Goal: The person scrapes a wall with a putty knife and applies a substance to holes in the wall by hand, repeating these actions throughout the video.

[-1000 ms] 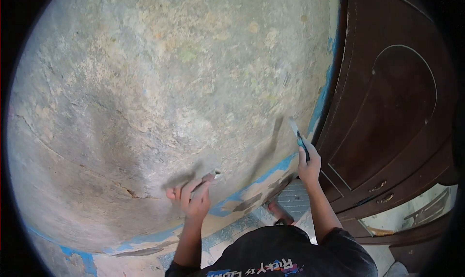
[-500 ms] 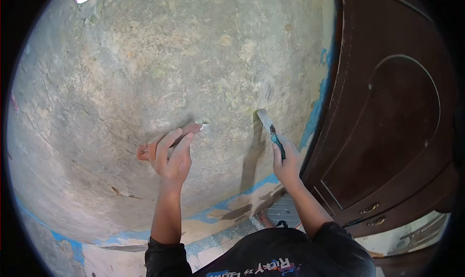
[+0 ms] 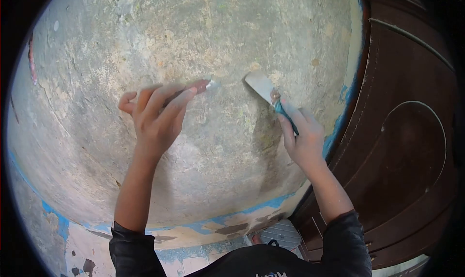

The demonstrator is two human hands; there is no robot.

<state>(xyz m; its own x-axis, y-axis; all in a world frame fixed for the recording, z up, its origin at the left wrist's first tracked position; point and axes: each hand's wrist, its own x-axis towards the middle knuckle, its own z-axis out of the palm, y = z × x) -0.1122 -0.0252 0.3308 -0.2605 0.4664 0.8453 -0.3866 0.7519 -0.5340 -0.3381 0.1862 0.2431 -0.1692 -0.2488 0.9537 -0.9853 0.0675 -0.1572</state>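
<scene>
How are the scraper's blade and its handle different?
The blade is pale, while the handle is blue-green and dark. The blade is broad and flat; the handle is narrower. The blade is uncovered, but the handle is partly hidden in the right hand. Both belong to one scraper and slant toward the picture's upper left.
</scene>
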